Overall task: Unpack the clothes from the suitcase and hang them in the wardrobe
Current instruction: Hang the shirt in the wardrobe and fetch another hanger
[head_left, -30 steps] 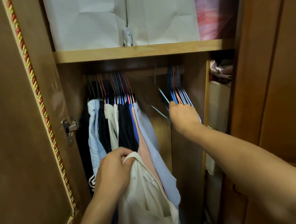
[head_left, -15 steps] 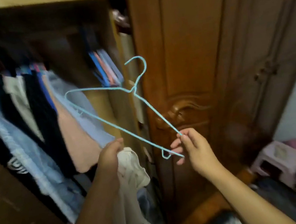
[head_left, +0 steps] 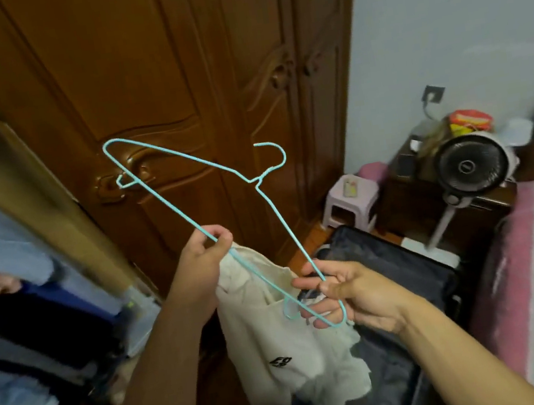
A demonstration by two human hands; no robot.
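The hanger (head_left: 213, 224) has swung flatter; left hand (head_left: 203, 258) pinches its wire and the shirt (head_left: 276, 343), right hand (head_left: 348, 294) grips one end, probably for threading the neck.

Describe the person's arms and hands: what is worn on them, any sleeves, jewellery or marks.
Both forearms are bare, with no sleeves in view. The left hand and right hand wear no gloves, and no rings, watch or bracelets show. The fingers are bare, with no visible markings.

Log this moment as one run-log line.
step: fitting hanger | left hand: grips white garment and hanger bar | right hand: pinches blue wire hanger end | garment: not yet on hanger
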